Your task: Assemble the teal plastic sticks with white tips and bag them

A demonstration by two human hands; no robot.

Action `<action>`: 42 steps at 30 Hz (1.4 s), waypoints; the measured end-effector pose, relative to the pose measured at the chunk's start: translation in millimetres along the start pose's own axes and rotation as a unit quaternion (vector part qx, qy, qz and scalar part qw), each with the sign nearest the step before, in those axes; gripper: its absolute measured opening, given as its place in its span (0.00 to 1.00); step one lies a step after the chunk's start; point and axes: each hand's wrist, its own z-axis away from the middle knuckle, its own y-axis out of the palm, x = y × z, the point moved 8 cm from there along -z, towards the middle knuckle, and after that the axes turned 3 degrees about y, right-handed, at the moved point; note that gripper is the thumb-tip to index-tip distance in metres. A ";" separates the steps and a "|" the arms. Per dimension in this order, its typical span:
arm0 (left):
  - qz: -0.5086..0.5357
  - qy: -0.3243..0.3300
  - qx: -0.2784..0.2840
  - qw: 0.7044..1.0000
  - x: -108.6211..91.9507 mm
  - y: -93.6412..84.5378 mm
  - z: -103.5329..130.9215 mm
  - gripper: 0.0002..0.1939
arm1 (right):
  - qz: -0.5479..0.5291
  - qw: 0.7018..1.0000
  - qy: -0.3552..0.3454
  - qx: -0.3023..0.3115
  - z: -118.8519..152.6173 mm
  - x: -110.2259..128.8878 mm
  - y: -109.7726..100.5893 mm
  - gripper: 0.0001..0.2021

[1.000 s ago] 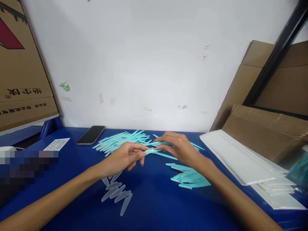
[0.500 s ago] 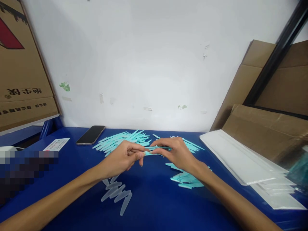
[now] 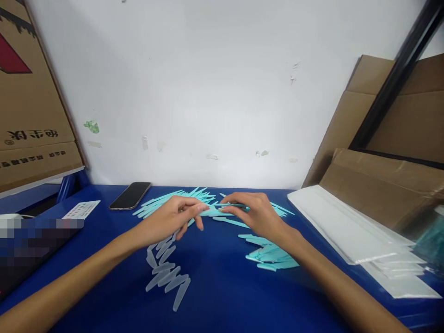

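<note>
Over the middle of the blue table, my left hand (image 3: 173,216) pinches a slim turquoise plastic stick (image 3: 211,212) between thumb and fingers. Beside it my right hand (image 3: 257,213) is closed on another thin turquoise stick (image 3: 231,205), its end pointing toward my left hand. The fingertips partly cover both sticks. A loose turquoise stick (image 3: 231,222) lies on the table just below my right fingers. Behind my left hand spreads a heap of similar sticks (image 3: 163,202). Nearer me lies a pile of turquoise sticks (image 3: 272,256), partly under my right forearm. Translucent flat sleeves (image 3: 168,277) are scattered below my left hand.
A phone (image 3: 131,196) and a printed card (image 3: 82,209) lie at the left. White flat packs (image 3: 350,226) are stacked at the right, by folded cardboard (image 3: 381,185). More turquoise sticks (image 3: 282,210) sit behind my right hand. A white wall (image 3: 222,92) closes the back.
My left hand has shifted slightly left and up. One turquoise stick now lies loose on the table below my right hand. More translucent sleeves show under my left wrist.
</note>
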 end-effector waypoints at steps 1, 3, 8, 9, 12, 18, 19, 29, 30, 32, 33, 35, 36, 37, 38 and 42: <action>-0.035 -0.007 -0.012 0.999 2.5 -7.6 -0.2 0.22 | 0.021 1.000 0.018 -0.006 -0.2 -6.5 -1.4 0.09; -0.140 -0.009 -0.038 0.989 7.6 -23.5 -0.5 0.19 | 0.073 0.995 0.066 -0.006 0.6 -23.5 -1.2 0.09; -0.301 -0.038 -0.005 0.953 30.4 -38.5 0.2 0.13 | 0.168 0.976 0.137 0.038 6.6 -60.5 9.1 0.09; -0.309 -0.051 0.013 0.950 34.8 -37.4 1.2 0.13 | 0.176 0.973 0.143 0.044 7.7 -65.0 10.9 0.09; -0.334 -0.080 0.044 0.938 37.9 -32.6 4.6 0.14 | 0.204 0.962 0.173 0.062 10.7 -76.9 15.5 0.10; -0.379 -0.093 0.043 0.920 26.2 -21.2 7.9 0.10 | 0.332 0.921 0.189 0.084 10.6 -84.2 14.0 0.08; -0.380 -0.095 0.046 0.919 26.1 -18.6 8.2 0.09 | 0.346 0.917 0.179 0.080 9.4 -82.0 12.5 0.09; -0.333 -0.020 0.044 0.942 18.2 4.4 11.2 0.09 | 0.367 0.921 0.124 0.038 6.3 -49.5 14.1 0.15; -0.336 -0.003 0.037 0.941 14.8 5.4 10.3 0.09 | 0.348 0.930 0.110 0.034 6.6 -45.3 15.5 0.16; -0.340 0.030 0.011 0.940 8.2 5.1 7.7 0.10 | 0.296 0.952 0.064 0.041 7.0 -34.9 20.0 0.19; -0.344 0.046 -0.004 0.938 5.3 4.5 6.3 0.10 | 0.268 0.961 0.030 0.055 7.4 -28.2 23.7 0.19; -0.357 0.080 -0.028 0.930 1.0 4.4 4.3 0.10 | 0.222 0.971 -0.033 0.088 9.0 -15.5 30.2 0.17; -0.365 0.100 -0.038 0.925 -1.1 5.2 3.8 0.10 | 0.207 0.972 -0.053 0.099 9.7 -10.8 31.8 0.16; -0.374 0.120 -0.047 0.918 -2.9 6.1 3.6 0.10 | 0.198 0.973 -0.062 0.101 9.9 -7.7 31.9 0.16; -0.384 0.136 -0.055 0.912 -4.3 7.1 3.7 0.10 | 0.194 0.974 -0.062 0.097 9.8 -6.2 30.7 0.16; -0.409 0.170 -0.087 0.892 -7.7 9.1 4.7 0.11 | 0.191 0.978 -0.050 0.074 9.6 -7.1 25.5 0.16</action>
